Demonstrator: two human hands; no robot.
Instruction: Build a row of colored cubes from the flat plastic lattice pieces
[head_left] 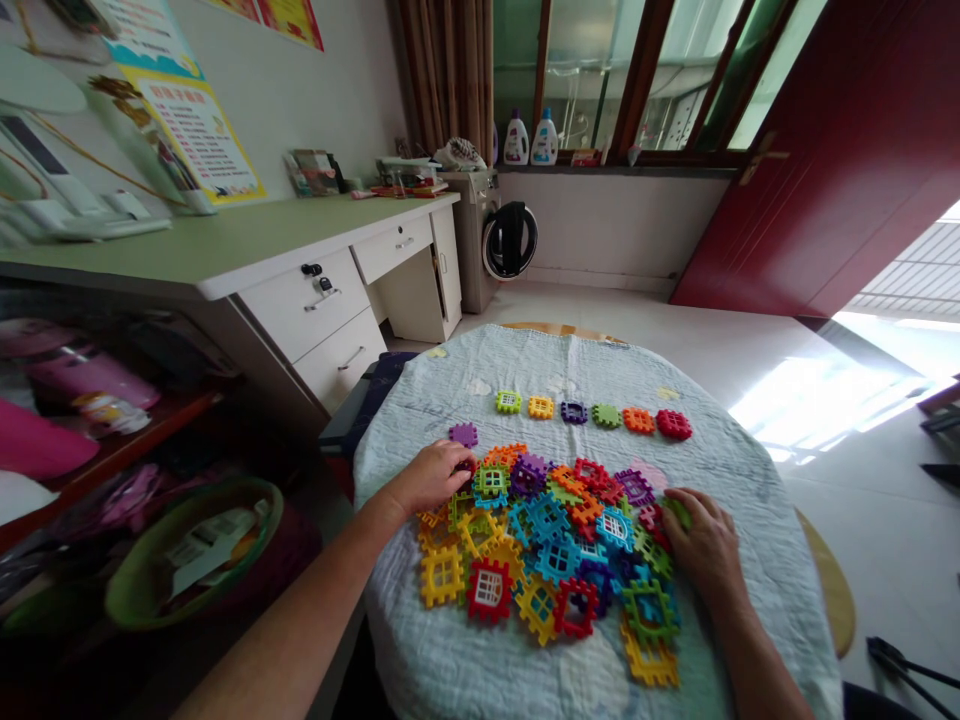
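Observation:
A heap of colourful plastic interlocking blocks [555, 520], square with notched edges and some with window grids, lies on the cloth-covered table. At its left edge my left hand [439, 478] has its fingers curled over a dark red block [468, 466], mostly hidden beneath them. A purple block [463, 434] lies flat just beyond those fingertips. On the heap's right side, my right hand [703, 545] is closed around a green block [679, 512], whose rounded top shows by the fingers. Several blocks stand in a spaced row behind the heap, from a lime block [508, 402] to a red block [673, 425].
A pale blue cloth [420, 400] covers the round table. Left of it are a green-topped desk [247, 235] and a green basket [195, 550] with papers. Farther back stand a washing machine [474, 240] with its door ajar and a red door [817, 170].

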